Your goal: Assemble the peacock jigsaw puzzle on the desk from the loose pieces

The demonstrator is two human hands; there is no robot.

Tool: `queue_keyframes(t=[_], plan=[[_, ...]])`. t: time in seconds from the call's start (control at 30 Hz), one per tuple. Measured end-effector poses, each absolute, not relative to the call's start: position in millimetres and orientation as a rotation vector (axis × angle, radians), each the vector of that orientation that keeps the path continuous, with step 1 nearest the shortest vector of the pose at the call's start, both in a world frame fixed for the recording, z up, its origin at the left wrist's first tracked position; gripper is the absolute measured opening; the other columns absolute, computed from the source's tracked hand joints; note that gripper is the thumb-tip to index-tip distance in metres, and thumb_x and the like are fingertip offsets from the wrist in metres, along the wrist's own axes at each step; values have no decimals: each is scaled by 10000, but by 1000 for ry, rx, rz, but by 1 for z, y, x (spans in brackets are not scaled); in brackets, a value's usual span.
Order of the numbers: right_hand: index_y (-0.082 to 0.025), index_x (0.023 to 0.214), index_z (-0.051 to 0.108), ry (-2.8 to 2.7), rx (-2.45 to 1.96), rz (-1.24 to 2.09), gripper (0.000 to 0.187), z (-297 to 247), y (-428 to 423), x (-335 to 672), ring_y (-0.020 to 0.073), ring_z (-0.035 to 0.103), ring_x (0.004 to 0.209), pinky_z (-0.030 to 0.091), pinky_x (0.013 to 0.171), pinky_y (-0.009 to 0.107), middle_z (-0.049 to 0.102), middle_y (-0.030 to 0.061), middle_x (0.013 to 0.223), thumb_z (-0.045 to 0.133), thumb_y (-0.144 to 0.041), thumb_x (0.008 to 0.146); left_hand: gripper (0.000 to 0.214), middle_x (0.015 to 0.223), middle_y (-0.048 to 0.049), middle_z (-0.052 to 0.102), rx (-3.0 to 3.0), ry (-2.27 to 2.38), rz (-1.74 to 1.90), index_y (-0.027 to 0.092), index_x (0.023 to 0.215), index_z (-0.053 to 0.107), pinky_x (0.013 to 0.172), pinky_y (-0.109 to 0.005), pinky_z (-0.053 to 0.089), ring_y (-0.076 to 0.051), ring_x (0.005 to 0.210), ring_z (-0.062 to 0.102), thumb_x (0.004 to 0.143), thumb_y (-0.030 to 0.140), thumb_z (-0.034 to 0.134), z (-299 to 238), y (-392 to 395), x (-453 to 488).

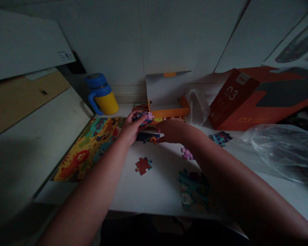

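My left hand (132, 127) is closed around a few jigsaw pieces (146, 117) with purple and dark printing, held above the table. My right hand (170, 131) is beside it, fingers bent around the right end of a dark blue puzzle piece (147, 137) with an orange spot; its fingertips are partly hidden. Closer to me lies a red puzzle piece (143, 166). A pink-purple piece (187, 153) shows beside my right forearm. Some joined teal pieces (192, 189) lie partly under that forearm, and dark blue pieces (220, 138) lie beyond it.
A yellow assembled puzzle (78, 160) lies at left. Behind stand a blue-and-yellow mug (102, 95) and an opened orange-edged box (169, 111). On the right are a large orange box (236, 99) and clear plastic bags (279, 150). A white panel (41, 130) borders the left.
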State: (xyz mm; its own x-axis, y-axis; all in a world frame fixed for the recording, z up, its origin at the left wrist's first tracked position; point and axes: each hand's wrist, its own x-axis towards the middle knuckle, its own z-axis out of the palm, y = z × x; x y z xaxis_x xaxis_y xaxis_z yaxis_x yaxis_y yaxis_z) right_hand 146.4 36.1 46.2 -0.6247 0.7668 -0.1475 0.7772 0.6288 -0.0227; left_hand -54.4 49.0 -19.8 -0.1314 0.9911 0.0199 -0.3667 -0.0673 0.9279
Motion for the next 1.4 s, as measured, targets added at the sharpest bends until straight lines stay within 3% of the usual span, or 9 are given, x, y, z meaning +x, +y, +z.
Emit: queue_keyframes(t=[0.13, 0.2, 0.4, 0.57, 0.67, 0.87, 0.97, 1.13, 1.4], plan=[[-170, 1250, 696, 2850, 1680, -177, 457, 53, 50, 156, 270, 747, 926, 516, 768, 343, 803, 148, 1098, 626, -541, 993, 559, 1127, -58, 723, 922, 967, 1465, 232, 1094, 677, 646, -272, 641, -218, 948, 734, 637, 314, 989, -17, 45, -49], [-170, 1234, 697, 2930, 1829, -302, 468, 55, 57, 159, 240, 741, 882, 503, 745, 320, 810, 121, 1049, 664, -556, 971, 578, 1119, -63, 719, 948, 949, 1433, 227, 1110, 674, 625, -269, 640, -211, 922, 730, 635, 316, 991, -15, 42, -45], [-187, 912, 762, 2917, 1926, -956, 303, 45, 70, 165, 166, 697, 677, 460, 575, 263, 791, 56, 811, 759, -490, 907, 585, 1117, -49, 700, 967, 903, 1409, 234, 1108, 667, 641, -279, 659, -190, 902, 725, 633, 307, 1000, -17, 39, -38], [-206, 1047, 773, 2793, 1908, -1346, 234, 40, 77, 170, 155, 704, 711, 517, 601, 244, 810, 57, 895, 763, -396, 911, 562, 1130, -45, 688, 944, 873, 1419, 238, 1094, 680, 654, -275, 663, -179, 900, 720, 638, 297, 1003, -18, 40, -40], [-226, 1071, 794, 2791, 1862, -1312, 246, 46, 77, 177, 142, 671, 670, 499, 577, 238, 793, 37, 856, 727, -418, 934, 568, 1094, -31, 675, 941, 880, 1409, 237, 1108, 676, 658, -278, 662, -147, 827, 706, 644, 291, 1000, -16, 39, -40], [-220, 959, 803, 2709, 1948, -1291, 253, 64, 70, 191, 97, 515, 505, 356, 474, 239, 677, -6, 665, 728, -459, 930, 632, 1019, -1, 664, 940, 871, 1368, 228, 1136, 646, 665, -252, 649, -127, 825, 691, 621, 287, 1008, -14, 37, -41], [-224, 885, 775, 2721, 1937, -1342, 256, 64, 68, 190, 129, 582, 570, 391, 495, 247, 690, 11, 690, 748, -476, 916, 649, 1010, 1, 675, 954, 876, 1352, 228, 1132, 645, 645, -252, 648, -134, 821, 694, 603, 303, 1014, -14, 37, -39], [-230, 893, 715, 2664, 1932, -1730, 242, 51, 59, 203, 178, 681, 727, 555, 636, 288, 757, 59, 845, 735, -469, 929, 665, 995, -9, 702, 947, 885, 1339, 230, 1156, 641, 642, -267, 651, -156, 829, 714, 610, 311, 1012, -16, 38, -37], [-233, 980, 721, 2728, 1717, -1286, 280, 38, 7, 270, 170, 694, 757, 524, 671, 285, 782, 33, 895, 638, -500, 970, 647, 1049, -17, 690, 959, 911, 1349, 224, 1127, 650, 627, -260, 647, -143, 811, 709, 596, 292, 1014, -14, 37, -34]])
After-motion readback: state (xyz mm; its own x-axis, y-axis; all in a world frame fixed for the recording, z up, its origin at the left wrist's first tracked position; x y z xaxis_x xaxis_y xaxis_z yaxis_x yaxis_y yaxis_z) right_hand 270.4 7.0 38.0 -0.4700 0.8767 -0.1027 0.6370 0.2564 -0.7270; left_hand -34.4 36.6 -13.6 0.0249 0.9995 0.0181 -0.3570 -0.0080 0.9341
